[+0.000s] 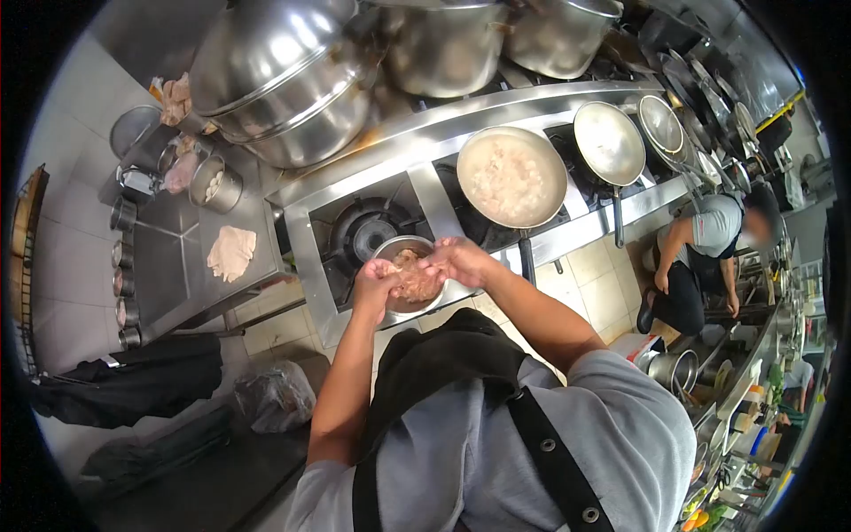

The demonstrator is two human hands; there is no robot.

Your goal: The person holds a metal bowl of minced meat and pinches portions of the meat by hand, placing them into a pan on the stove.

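Note:
Both hands are over a round metal bowl (413,304) that sits at the front edge of the stove and holds pinkish-brown raw meat (417,282). My left hand (376,285) is at the bowl's left rim, its fingers pinched together on the meat. From the right, my right hand (459,262) reaches over the rim, fingers bent and closed on the meat too. The fingertips are partly blurred. Just behind the bowl is a bare burner (374,236). A pan (512,177) with pale pieces in it stands to the right.
Large steel pots (441,53) line the back of the stove. More pans (609,144) stand farther right. On the left steel counter (177,266) lie a flat pale piece (232,253) and a small pot (215,184). Another person (709,235) crouches at the right.

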